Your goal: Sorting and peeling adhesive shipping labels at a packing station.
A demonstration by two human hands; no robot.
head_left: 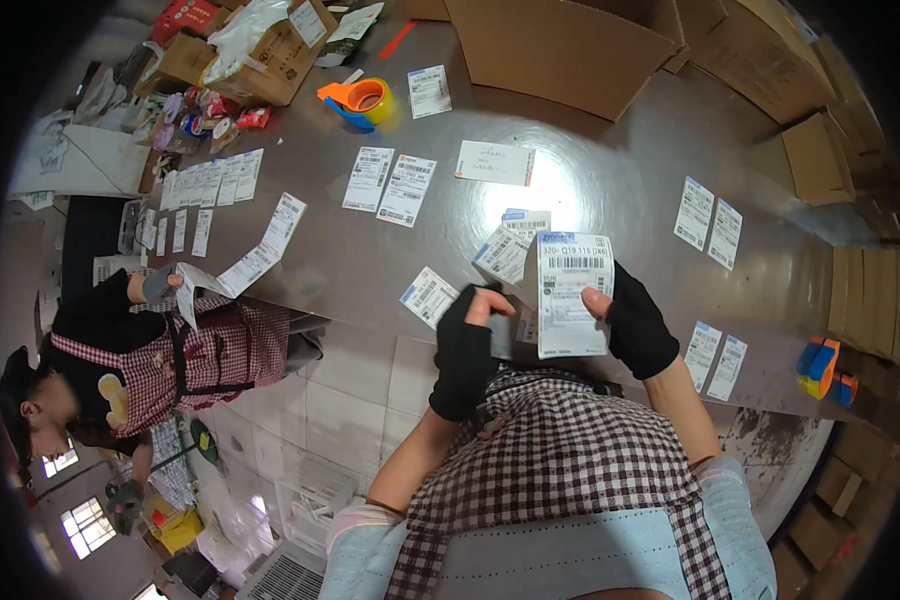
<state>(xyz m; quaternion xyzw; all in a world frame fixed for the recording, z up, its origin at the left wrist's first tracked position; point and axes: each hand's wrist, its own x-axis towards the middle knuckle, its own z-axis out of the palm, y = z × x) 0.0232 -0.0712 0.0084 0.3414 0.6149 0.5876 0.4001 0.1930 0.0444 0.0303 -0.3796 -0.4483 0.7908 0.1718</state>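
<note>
Both my hands wear black fingerless gloves. My right hand (pixel 645 325) grips a white shipping label (pixel 570 275) upright above the table's near edge, thumb pressed on its front. To its left, my left hand (pixel 467 345) is closed, with thumb and fingers curled together. A blurred greyish piece lies just under those fingers, and I cannot make out what it is. One loose label (pixel 428 297) lies beside my left hand on the metal table (pixel 350 265). A small pile of labels (pixel 505 252) sits just beyond the label I hold.
Paired labels (pixel 708 222) lie on the right. A tape dispenser (pixel 825 372) stands at the right edge; tape rolls (pixel 365 100) lie farther back. Cardboard boxes (pixel 560 55) line the far side. At left, a co-worker in a checked apron (pixel 220 350) holds a label strip (pixel 265 250).
</note>
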